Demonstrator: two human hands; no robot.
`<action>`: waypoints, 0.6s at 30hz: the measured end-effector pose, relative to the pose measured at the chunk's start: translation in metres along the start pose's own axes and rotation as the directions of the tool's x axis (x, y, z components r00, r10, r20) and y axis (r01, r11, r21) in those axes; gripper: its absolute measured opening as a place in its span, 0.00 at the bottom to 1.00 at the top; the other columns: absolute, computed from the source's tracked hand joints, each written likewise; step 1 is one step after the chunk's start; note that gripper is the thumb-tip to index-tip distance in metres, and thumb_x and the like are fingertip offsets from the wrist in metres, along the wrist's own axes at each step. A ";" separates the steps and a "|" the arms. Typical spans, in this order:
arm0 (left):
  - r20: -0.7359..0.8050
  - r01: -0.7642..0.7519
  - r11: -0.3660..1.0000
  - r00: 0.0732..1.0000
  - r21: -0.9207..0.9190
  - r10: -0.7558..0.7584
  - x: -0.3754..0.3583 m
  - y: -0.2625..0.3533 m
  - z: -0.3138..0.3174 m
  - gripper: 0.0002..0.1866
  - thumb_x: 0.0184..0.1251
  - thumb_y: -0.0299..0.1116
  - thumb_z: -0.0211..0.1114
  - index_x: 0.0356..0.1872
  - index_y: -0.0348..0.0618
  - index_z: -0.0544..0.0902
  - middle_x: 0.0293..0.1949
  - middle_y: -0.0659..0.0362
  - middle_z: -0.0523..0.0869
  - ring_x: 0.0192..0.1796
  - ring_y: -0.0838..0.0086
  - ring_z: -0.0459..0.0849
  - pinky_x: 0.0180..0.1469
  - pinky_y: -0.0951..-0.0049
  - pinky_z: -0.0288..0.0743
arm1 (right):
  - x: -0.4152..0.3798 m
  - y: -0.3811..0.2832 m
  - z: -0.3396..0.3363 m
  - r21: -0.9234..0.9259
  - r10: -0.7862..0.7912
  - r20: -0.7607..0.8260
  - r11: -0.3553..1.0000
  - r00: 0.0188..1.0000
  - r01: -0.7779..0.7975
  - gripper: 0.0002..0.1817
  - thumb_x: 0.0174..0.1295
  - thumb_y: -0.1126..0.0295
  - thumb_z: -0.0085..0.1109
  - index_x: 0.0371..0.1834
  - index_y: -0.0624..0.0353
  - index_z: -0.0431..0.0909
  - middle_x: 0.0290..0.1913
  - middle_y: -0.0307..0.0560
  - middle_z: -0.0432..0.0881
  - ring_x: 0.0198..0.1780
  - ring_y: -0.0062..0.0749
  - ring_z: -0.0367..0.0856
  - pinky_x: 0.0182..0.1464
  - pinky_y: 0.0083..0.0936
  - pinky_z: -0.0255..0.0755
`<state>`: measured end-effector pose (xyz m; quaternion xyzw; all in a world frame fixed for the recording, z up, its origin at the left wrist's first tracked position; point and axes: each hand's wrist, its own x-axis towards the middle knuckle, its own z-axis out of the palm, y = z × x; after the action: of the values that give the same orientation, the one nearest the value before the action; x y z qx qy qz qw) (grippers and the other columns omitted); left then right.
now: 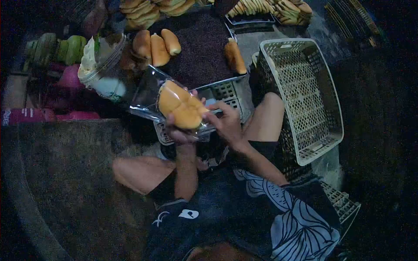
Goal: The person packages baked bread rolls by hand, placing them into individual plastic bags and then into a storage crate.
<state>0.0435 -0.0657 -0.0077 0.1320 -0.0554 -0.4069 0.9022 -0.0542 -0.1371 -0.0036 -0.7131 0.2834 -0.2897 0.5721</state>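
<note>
around us: on the left we see pink bags (74,78), with green bundles (72,50) on their far side; a brown surface (82,174) spreads on the near left.
far side: bread piles (146,13) sit at the far left of the dark tray, sliced bread (250,8) at its far right.
close by: our bent legs flank our hands, and the dark tray (196,48) lies just beyond them; its near right corner overlaps a small pale crate (226,92).
dark tray: it holds a few long rolls (159,50) at its left and a couple of rolls (235,56) at its right edge.
tub: left of the tray, the tub (104,61) has something white and creamy at its left rim.
big crate: on our right, the big crate (300,87) is tilted, and we look onto its lattice inside.
bread: our golden bread (178,104) is inside the clear bag (146,95), between our hands, near of the dark tray.
left hand: our left hand (180,132) grips the bag from below, around its near side.
right hand: our right hand (226,122) is curled, fingertips pinching at the bag's right end.
</note>
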 end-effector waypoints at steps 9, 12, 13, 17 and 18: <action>-0.291 0.058 0.995 0.956 0.086 -0.030 0.005 -0.008 -0.024 0.32 0.53 0.41 0.58 0.57 0.38 0.57 0.51 0.48 0.68 0.53 0.58 0.69 0.53 0.55 0.66 | 0.015 0.004 -0.046 -0.144 0.207 0.230 0.974 0.951 -0.177 0.20 0.43 0.60 0.65 0.34 0.64 0.73 0.32 0.51 0.78 0.33 0.33 0.78 0.35 0.26 0.71; -0.337 0.104 0.846 0.937 0.523 0.094 0.016 -0.039 -0.005 0.27 0.62 0.45 0.49 0.56 0.38 0.59 0.51 0.53 0.68 0.53 0.63 0.69 0.53 0.59 0.66 | 0.022 -0.010 -0.079 -0.404 -0.295 0.186 0.846 0.937 0.347 0.41 0.38 0.53 0.67 0.55 0.63 0.62 0.53 0.56 0.68 0.53 0.36 0.69 0.48 0.30 0.67; -0.221 0.146 0.899 0.974 0.414 -0.056 0.013 -0.058 0.012 0.31 0.63 0.52 0.43 0.59 0.39 0.54 0.53 0.52 0.66 0.55 0.63 0.66 0.58 0.61 0.59 | 0.029 -0.005 -0.086 -0.429 -0.284 0.163 0.842 0.945 0.327 0.41 0.38 0.53 0.67 0.55 0.63 0.62 0.53 0.56 0.68 0.53 0.36 0.69 0.48 0.30 0.67; 0.093 0.453 0.863 0.871 0.223 -0.482 0.032 -0.099 0.029 0.42 0.58 0.62 0.39 0.64 0.41 0.42 0.61 0.51 0.58 0.62 0.64 0.58 0.62 0.64 0.49 | 0.059 0.018 -0.146 -0.213 -0.010 0.055 0.977 0.998 0.021 0.38 0.39 0.60 0.69 0.53 0.66 0.62 0.46 0.50 0.74 0.45 0.29 0.73 0.46 0.23 0.68; 0.014 0.367 0.746 0.893 0.556 -0.450 0.035 -0.098 0.024 0.43 0.56 0.61 0.46 0.63 0.40 0.46 0.58 0.51 0.63 0.56 0.65 0.65 0.54 0.69 0.59 | 0.067 0.027 -0.179 -0.239 0.159 -0.025 0.958 0.987 -0.160 0.35 0.41 0.63 0.68 0.52 0.66 0.64 0.45 0.47 0.74 0.44 0.27 0.73 0.45 0.22 0.68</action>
<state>-0.0086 -0.1588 -0.0130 0.3587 -0.2036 -0.5710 0.7098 -0.1431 -0.3076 0.0081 -0.7511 0.3747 -0.2082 0.5021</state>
